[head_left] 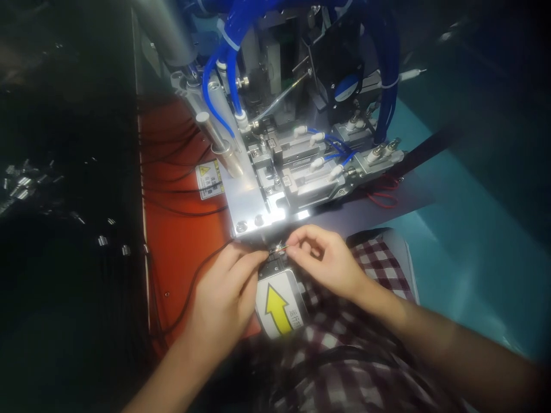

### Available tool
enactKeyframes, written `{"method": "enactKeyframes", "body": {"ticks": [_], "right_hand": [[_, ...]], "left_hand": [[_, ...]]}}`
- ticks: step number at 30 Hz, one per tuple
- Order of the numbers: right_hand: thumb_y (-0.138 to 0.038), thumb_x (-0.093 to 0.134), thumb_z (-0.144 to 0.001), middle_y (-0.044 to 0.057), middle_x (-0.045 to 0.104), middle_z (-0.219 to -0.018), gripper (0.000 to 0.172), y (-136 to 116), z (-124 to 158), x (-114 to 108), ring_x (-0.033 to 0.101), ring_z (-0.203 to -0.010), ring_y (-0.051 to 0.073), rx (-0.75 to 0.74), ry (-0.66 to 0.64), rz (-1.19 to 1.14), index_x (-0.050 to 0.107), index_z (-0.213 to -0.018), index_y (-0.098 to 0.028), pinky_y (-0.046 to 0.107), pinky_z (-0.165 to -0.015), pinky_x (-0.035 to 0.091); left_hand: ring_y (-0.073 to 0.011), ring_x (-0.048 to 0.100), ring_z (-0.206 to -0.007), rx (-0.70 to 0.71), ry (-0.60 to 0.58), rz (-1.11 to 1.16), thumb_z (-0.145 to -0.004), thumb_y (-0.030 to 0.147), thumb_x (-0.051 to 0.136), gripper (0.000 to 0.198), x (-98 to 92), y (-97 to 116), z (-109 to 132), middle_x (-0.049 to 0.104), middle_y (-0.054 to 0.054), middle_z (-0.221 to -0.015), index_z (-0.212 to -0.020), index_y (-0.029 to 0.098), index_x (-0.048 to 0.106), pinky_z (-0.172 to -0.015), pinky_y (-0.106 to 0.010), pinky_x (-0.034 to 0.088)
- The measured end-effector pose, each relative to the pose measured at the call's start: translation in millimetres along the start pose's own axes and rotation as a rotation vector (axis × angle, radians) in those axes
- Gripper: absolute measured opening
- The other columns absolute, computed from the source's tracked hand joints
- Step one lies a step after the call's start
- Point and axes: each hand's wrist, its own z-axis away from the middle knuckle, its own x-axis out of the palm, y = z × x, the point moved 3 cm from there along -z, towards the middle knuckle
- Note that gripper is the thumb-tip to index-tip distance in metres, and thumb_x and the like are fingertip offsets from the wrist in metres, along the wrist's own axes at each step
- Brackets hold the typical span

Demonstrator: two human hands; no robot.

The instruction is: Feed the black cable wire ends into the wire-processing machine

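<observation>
My left hand is closed at the front of the machine, thumb and forefinger pinched together. A thin black cable curves up across the orange surface and passes in under its fingers, and a dark end shows at the fingertips. Opposite it, my right hand pinches thin wires between thumb and forefinger; the wires look reddish and greenish but are too small to count. Both sets of fingertips meet over a small dark metal fixture, just below the bright metal plate.
Air cylinders with blue hoses stand behind my hands. A white plate with a yellow arrow lies nearest me. More black cables cross the orange base, beside a warning label. A teal surface lies right.
</observation>
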Motion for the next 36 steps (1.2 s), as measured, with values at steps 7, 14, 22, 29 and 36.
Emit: {"method": "enactKeyframes", "body": {"ticks": [7,14,22,29,36], "right_hand": [[-0.024,0.059,-0.084,-0.002,0.054,-0.064,0.009,5.2,-3.7,3.5,0.045,-0.053,0.010,0.042,-0.023,-0.033,0.062,-0.078,-0.017,0.024,-0.050,0.036],[-0.025,0.056,-0.087,-0.002,0.052,-0.063,0.010,2.2,0.7,10.8,0.045,-0.054,0.012,-0.004,0.061,0.014,0.059,-0.079,-0.019,0.026,-0.053,0.040],[-0.030,0.058,-0.084,0.004,0.064,-0.077,0.015,2.2,-1.7,7.6,0.058,-0.068,0.017,0.153,0.008,-0.162,0.062,-0.079,-0.017,0.028,-0.059,0.047],[-0.029,0.064,-0.081,0.004,0.064,-0.075,0.011,3.2,5.3,2.3,0.058,-0.065,0.016,0.115,0.068,-0.060,0.066,-0.081,-0.018,0.027,-0.055,0.046],[-0.026,0.061,-0.083,0.000,0.057,-0.066,0.010,4.3,2.0,5.3,0.049,-0.056,0.013,0.038,0.047,-0.005,0.063,-0.079,-0.018,0.025,-0.052,0.042]], "left_hand": [[-0.0117,0.060,-0.082,-0.001,0.016,0.007,-0.089,0.004,0.051,0.023,-0.2,0.8,-0.5,0.062,-0.003,-0.089,-0.100,0.018,0.066,-0.071,-0.021,0.049],[-0.0118,0.060,-0.081,0.011,0.025,0.014,-0.089,0.004,0.051,0.023,-0.5,1.0,-0.9,0.062,-0.004,-0.089,-0.100,0.017,0.066,-0.071,-0.021,0.050],[-0.0112,0.059,-0.084,0.014,0.027,0.033,-0.088,0.002,0.051,0.022,0.1,0.5,0.7,0.061,-0.005,-0.091,-0.099,0.013,0.066,-0.074,-0.019,0.048],[-0.0113,0.059,-0.082,-0.004,0.026,0.041,-0.089,0.003,0.051,0.023,1.5,-0.5,0.9,0.061,-0.004,-0.090,-0.101,0.016,0.066,-0.072,-0.020,0.049],[-0.0102,0.059,-0.084,0.010,0.026,0.031,-0.089,0.002,0.051,0.022,0.1,0.1,0.8,0.061,-0.004,-0.092,-0.100,0.014,0.065,-0.075,-0.018,0.048]]}}
